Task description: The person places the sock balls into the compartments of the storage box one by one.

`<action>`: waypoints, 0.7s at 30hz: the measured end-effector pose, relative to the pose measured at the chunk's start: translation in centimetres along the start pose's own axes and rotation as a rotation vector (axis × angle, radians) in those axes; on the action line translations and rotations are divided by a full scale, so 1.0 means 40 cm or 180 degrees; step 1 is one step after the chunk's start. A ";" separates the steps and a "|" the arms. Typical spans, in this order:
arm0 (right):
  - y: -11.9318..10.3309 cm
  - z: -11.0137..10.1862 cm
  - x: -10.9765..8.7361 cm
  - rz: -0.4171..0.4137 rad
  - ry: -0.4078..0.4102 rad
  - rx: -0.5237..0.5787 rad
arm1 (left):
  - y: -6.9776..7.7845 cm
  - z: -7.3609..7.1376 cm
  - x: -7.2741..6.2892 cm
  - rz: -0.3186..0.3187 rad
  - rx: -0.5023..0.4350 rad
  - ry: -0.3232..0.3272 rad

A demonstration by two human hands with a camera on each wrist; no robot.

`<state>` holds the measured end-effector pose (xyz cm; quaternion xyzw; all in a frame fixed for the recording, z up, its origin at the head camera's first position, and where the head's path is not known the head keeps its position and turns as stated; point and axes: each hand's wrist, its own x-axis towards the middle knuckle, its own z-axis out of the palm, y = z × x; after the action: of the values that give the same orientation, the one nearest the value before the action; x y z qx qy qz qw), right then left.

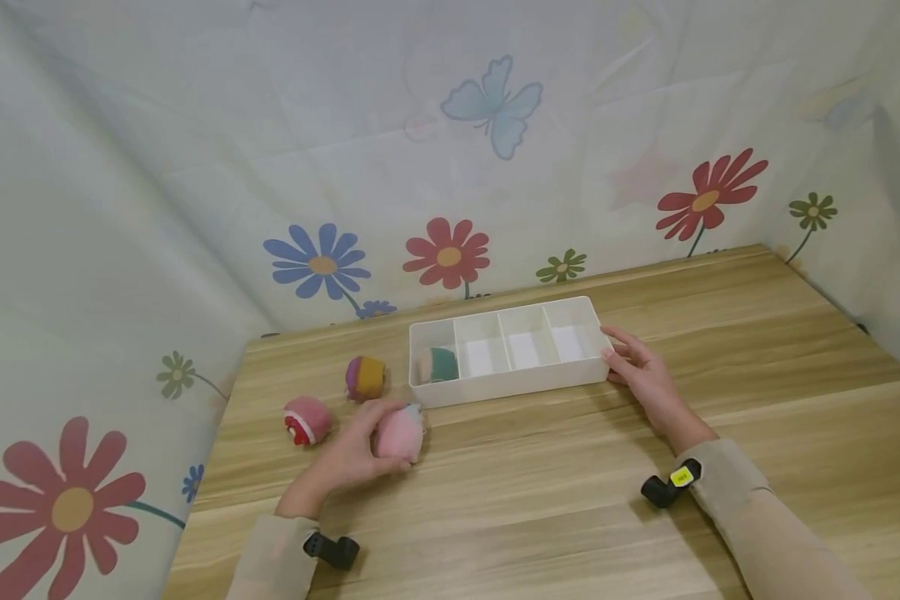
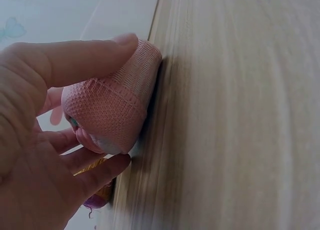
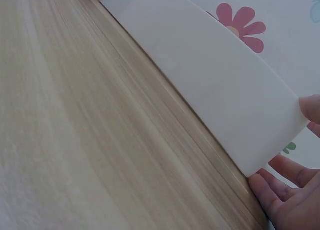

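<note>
My left hand (image 1: 357, 447) holds a pink knitted toy cupcake (image 1: 400, 434) close over the wooden table, in front of the white divided box. In the left wrist view the thumb lies across one side of the pink cupcake (image 2: 110, 110), the fingers round the other. At the box's right end, my right hand (image 1: 645, 385) grips the white box (image 1: 513, 382), thumb at the rim and fingers against the end wall. A green and beige toy cupcake (image 1: 442, 365) lies in the leftmost compartment; the other compartments hold nothing.
Left of the box sits a purple and yellow toy cupcake (image 1: 365, 377). Farther left, beside my left hand, lies a pink and red one (image 1: 307, 420) with a white band. A flower-printed curtain (image 1: 390, 150) hangs along the back and left edges of the wooden table (image 1: 525, 500).
</note>
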<state>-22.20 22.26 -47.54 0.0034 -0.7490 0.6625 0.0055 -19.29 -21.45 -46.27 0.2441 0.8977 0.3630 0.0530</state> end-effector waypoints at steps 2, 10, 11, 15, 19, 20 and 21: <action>-0.001 0.000 0.000 -0.0002 0.0004 0.0002 | 0.002 0.001 0.000 0.0007 0.0022 0.0021; -0.004 -0.001 -0.002 0.0009 -0.0004 -0.0022 | 0.001 0.007 0.000 0.0035 0.0027 0.0147; -0.004 0.000 -0.002 0.0009 -0.0006 -0.0019 | 0.000 0.007 0.000 0.0037 0.0039 0.0166; -0.005 0.000 0.001 0.0005 -0.0007 0.0008 | 0.004 0.007 0.003 0.0046 0.0023 0.0246; -0.003 0.000 0.004 0.0018 0.0004 0.0008 | 0.013 0.002 0.006 0.0058 -0.0040 0.0282; -0.003 0.000 0.004 0.0025 0.0006 0.0003 | 0.016 0.000 0.006 0.0056 -0.0057 0.0286; -0.002 0.000 0.005 0.0031 0.0006 -0.0006 | 0.019 -0.003 0.005 0.0057 -0.0059 0.0289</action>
<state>-22.39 22.25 -47.44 -0.0009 -0.7497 0.6618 0.0030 -19.21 -20.95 -45.67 0.2349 0.8935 0.3825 0.0112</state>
